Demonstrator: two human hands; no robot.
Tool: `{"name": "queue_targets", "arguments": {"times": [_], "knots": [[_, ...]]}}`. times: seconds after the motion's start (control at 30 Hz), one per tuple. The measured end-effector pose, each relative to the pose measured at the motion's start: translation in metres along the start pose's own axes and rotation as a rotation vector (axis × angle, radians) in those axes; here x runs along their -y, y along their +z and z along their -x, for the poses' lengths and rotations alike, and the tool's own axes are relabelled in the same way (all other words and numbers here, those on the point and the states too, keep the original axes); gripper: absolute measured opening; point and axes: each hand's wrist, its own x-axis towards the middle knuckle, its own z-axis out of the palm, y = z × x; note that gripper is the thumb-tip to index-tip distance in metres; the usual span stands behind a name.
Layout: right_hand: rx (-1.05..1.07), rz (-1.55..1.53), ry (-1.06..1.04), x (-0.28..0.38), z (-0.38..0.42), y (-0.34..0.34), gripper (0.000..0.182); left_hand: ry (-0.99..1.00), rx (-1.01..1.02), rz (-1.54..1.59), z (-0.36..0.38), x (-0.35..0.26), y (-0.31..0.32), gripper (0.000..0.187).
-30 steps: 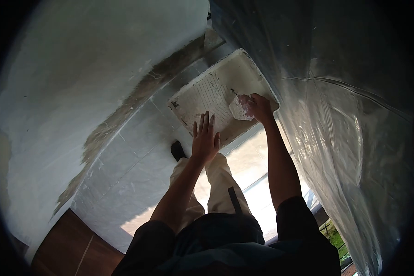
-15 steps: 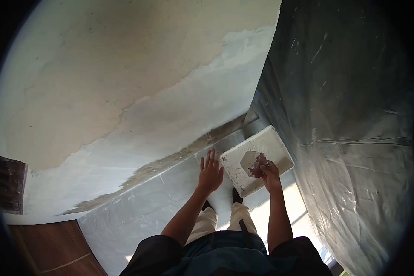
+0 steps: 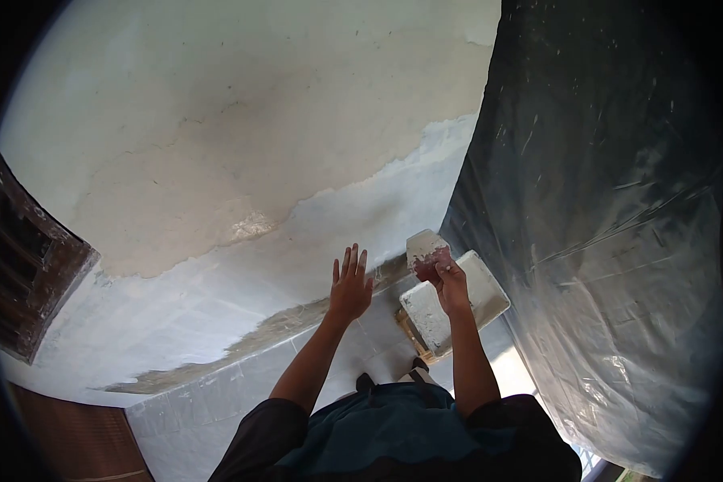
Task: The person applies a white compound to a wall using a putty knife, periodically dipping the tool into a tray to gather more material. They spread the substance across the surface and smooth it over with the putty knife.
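Note:
My right hand (image 3: 453, 287) grips a reddish putty spreader (image 3: 431, 259), its blade thickly coated with white filler. Behind that hand in this view is a white rectangular tray (image 3: 494, 305), smeared inside with the same pale paste. My left hand (image 3: 351, 291) is raised and flat, fingers stretched and slightly apart, holding nothing. It overlaps the lower part of the wall (image 3: 241, 153), where a whiter coated band (image 3: 193, 301) runs below the cream surface with a ragged edge between them.
The tray rests on a wooden support (image 3: 414, 331) close to my feet (image 3: 365, 381). Dark plastic sheeting (image 3: 602, 201) hangs along the right. At the left are a brown wooden window frame (image 3: 36, 265) and a brown panel (image 3: 76, 430). Grey tiles (image 3: 217, 410) cover the floor.
My right hand has lifted the putty spreader up from over the tray. My left hand has shifted a little up and left, still open. My view has tilted up toward the wall.

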Motion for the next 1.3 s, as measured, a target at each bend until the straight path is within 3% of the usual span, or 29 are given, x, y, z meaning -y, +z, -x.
{"name": "queue_targets", "arguments": {"times": [0.3, 0.4, 0.47, 0.63, 0.83, 1.3], "knots": [[-0.077, 0.032, -0.171, 0.004, -0.02, 0.037, 0.024, 0.124, -0.073, -0.064, -0.029, 0.003, -0.026, 0.068], [-0.174, 0.278, -0.223, 0.005, -0.041, 0.049, 0.022, 0.136, -0.077, -0.109, -0.039, 0.007, -0.033, 0.068], [-0.212, 0.651, -0.405, 0.008, -0.054, 0.059, 0.018, 0.131, -0.074, -0.138, -0.046, 0.01, -0.038, 0.068], [-0.311, 0.805, -0.56, 0.007, -0.074, 0.097, 0.03, 0.147, -0.024, -0.241, -0.064, 0.018, -0.046, 0.068], [-0.33, 0.805, -0.875, -0.014, -0.101, 0.11, 0.033, 0.127, 0.008, -0.296, -0.077, 0.027, -0.052, 0.068], [-0.521, 1.003, -1.08, -0.066, -0.135, 0.146, 0.045, 0.304, 0.143, -0.334, -0.077, 0.067, -0.061, 0.064]]}}
